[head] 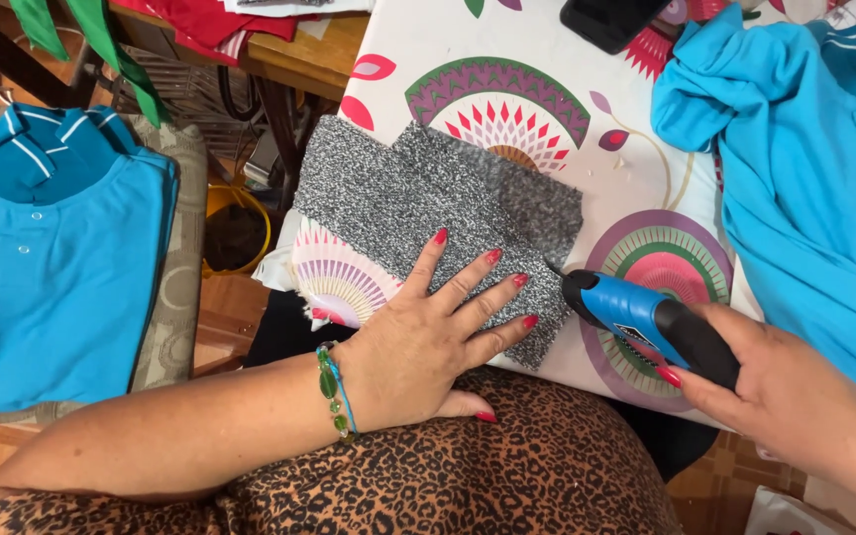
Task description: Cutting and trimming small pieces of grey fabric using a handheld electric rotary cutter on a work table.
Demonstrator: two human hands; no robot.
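My left hand lies flat, fingers spread, on a piece of speckled grey knit fabric at the near edge of a table covered with a white patterned cloth. My right hand grips a blue and black electric cutter. Its tip touches the right edge of the grey fabric, just right of my left fingertips. A green bead bracelet is on my left wrist.
A heap of blue polo shirts lies on the table's right side. Folded blue polo shirts rest on a cushioned seat at left. A black object sits at the table's far edge. Red cloth covers a wooden table behind.
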